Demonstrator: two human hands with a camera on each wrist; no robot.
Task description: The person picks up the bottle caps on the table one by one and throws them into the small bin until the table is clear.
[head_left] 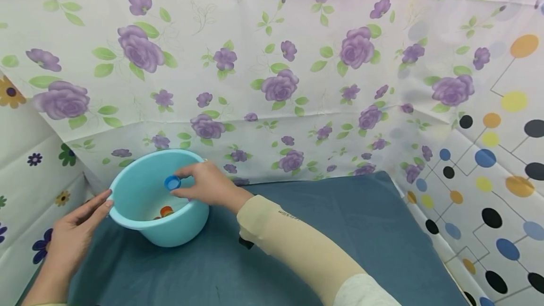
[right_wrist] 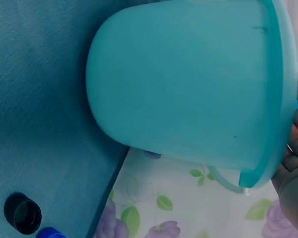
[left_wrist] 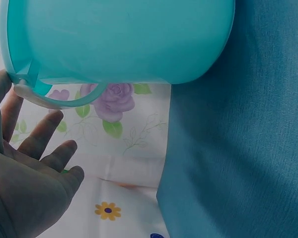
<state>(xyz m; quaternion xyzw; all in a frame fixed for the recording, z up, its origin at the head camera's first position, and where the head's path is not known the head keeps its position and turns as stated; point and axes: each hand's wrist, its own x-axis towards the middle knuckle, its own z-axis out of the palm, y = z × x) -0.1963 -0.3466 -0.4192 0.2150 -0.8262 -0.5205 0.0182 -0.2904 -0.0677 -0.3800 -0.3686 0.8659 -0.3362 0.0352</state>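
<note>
A light blue bucket point(head_left: 178, 225) stands on the dark blue cloth at the left. My left hand point(head_left: 74, 237) pinches its near-left rim with thumb and forefinger; in the left wrist view the other fingers spread free beside the white-gripped handle point(left_wrist: 64, 102). Over the bucket's mouth, my right hand point(head_left: 210, 184) holds a small blue bottle cap point(head_left: 172, 182) between thumb and fingers. Inside, at the bottom, lies an orange cap-like piece point(head_left: 166, 211) with other small bits partly hidden by the rim. In the right wrist view, the right hand point(right_wrist: 295, 163) shows behind the rim.
A dark cap point(right_wrist: 23, 213) and a blue cap point(right_wrist: 50, 233) sit on the cloth in the right wrist view. The blue cloth point(head_left: 340, 230) covers the table. A flowered sheet point(head_left: 255, 60) hangs behind, and a dotted sheet point(head_left: 488, 192) on the right.
</note>
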